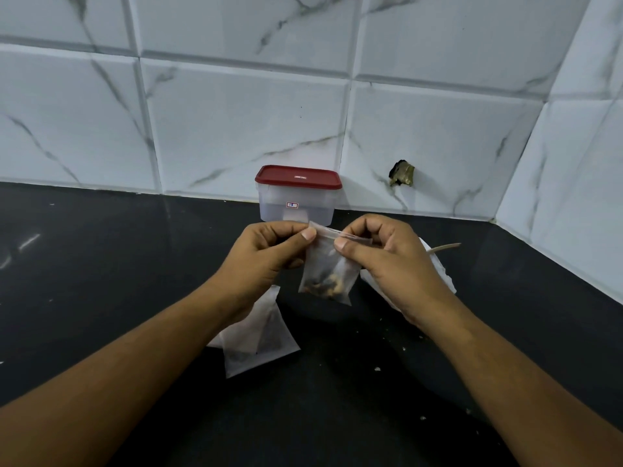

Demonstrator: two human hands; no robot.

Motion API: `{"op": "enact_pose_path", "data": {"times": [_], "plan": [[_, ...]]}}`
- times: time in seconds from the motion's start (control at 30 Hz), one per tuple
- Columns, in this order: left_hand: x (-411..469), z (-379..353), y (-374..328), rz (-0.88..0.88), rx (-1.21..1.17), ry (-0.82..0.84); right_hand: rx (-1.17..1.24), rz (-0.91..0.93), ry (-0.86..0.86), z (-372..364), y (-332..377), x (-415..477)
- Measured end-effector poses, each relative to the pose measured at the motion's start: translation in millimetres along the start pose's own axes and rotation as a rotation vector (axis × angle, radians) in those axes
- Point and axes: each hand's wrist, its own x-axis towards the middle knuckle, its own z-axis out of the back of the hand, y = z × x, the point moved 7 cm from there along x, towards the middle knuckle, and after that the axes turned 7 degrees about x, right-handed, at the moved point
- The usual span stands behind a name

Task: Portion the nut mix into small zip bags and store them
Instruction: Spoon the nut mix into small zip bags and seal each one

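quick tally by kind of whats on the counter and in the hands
held zip bag: 1
flat zip bags on the counter: 2 at least, overlapping
red-lidded container: 1
white dish: 1
wooden handle: 1
total: 6 at least

Place: kitchen | Worktop: black stone countertop (101, 281) | Walls: glossy white, grey-veined marble-look tiles (242, 129) meeting in a corner | On worktop: clear rectangular plastic food container with dark red lid (296, 203)

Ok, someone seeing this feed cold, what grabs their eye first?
The left hand and right hand pinch the top edge of a small zip bag, nut mix at its bottom, mid-frame above the black counter. Behind it a red-lidded container stands against the marble-tiled wall; more bags lie under the left forearm.
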Motion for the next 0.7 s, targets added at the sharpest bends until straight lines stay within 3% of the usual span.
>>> {"op": "enact_pose_path", "data": {"times": [0.07,0.7], "plan": [[0.4,3.1,-1.1,-0.020,0.009,-0.026,-0.130,0.061,0.018,-1.4,5.3,-1.4],[6.0,-0.5,-5.5,-0.120,0.004,-0.021,-0.226,0.164,0.075,-12.9,13.0,-4.9]]}}
